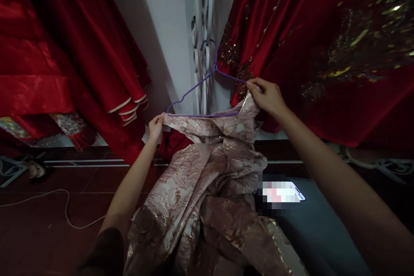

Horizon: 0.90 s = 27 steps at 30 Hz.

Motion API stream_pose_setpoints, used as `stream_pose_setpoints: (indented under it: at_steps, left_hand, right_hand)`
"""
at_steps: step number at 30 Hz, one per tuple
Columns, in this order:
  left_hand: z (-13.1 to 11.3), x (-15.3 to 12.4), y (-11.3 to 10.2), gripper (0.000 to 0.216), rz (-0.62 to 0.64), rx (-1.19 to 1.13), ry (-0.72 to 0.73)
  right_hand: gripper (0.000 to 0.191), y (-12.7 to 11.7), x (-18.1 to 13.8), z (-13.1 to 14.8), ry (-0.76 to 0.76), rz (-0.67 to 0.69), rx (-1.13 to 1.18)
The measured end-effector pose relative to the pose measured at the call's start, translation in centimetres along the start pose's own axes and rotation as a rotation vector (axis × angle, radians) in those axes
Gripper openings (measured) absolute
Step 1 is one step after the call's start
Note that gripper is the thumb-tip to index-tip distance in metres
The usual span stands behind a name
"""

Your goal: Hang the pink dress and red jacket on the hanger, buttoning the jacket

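A shiny pale pink dress (181, 172) with a raised floral pattern spreads down in front of me. A thin purple hanger (198, 86) lies along its neckline, with the hook upward. My left hand (156, 127) pinches the dress's upper left corner beside the hanger's end. On the other side, my right hand (265, 95) is closed on the dress's shoulder, at the hanger's right arm. Its fingertips partly hide that end of the hanger. The lower part of the dress falls in folds toward me.
Red garments (126, 64) hang on the left, and a red gown with gold sequins (352, 51) hangs on the right. Between them stands a white scrolled metal frame (202, 21). A lit phone (297, 191) lies near a grey-blue surface (320, 220). A white cable (67, 207) crosses the reddish floor.
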<state>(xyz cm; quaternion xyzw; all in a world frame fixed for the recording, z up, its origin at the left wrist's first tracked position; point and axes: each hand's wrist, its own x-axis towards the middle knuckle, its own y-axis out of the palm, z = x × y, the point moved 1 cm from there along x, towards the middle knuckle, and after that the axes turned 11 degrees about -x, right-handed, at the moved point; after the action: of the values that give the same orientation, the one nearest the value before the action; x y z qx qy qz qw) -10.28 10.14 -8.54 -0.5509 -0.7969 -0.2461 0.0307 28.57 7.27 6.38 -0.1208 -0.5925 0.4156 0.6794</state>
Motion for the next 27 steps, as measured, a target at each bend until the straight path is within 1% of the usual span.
stream_pose_setpoints:
  at_steps: [2, 4, 10, 13, 19, 27]
  left_hand:
    - [0.4, -0.2, -0.1, 0.037, 0.012, -0.064, -0.007]
    - [0.6, -0.4, -0.3, 0.041, 0.012, -0.075, -0.023]
    - [0.5, -0.9, -0.8, 0.042, -0.004, -0.088, -0.09]
    - [0.5, -1.1, -0.9, 0.043, 0.005, -0.135, -0.111]
    - [0.4, -1.1, -0.9, 0.042, 0.004, -0.179, -0.069]
    - [-0.1, -0.6, -1.2, 0.04, 0.045, -0.12, -0.013]
  right_hand:
    - [0.026, -0.2, 0.2, -0.1, -0.008, -0.005, -0.028]
    - [0.026, -0.5, 0.4, -0.2, -0.017, -0.006, -0.054]
    - [0.029, -1.0, 1.0, -0.7, -0.006, 0.058, 0.028]
    - [0.03, -1.2, 1.2, -0.9, -0.042, 0.052, 0.005]
    - [0.039, -1.4, 1.5, -1.3, -0.078, 0.076, 0.01]
    - [0.038, -1.5, 1.5, -1.2, -0.111, 0.062, -0.017]
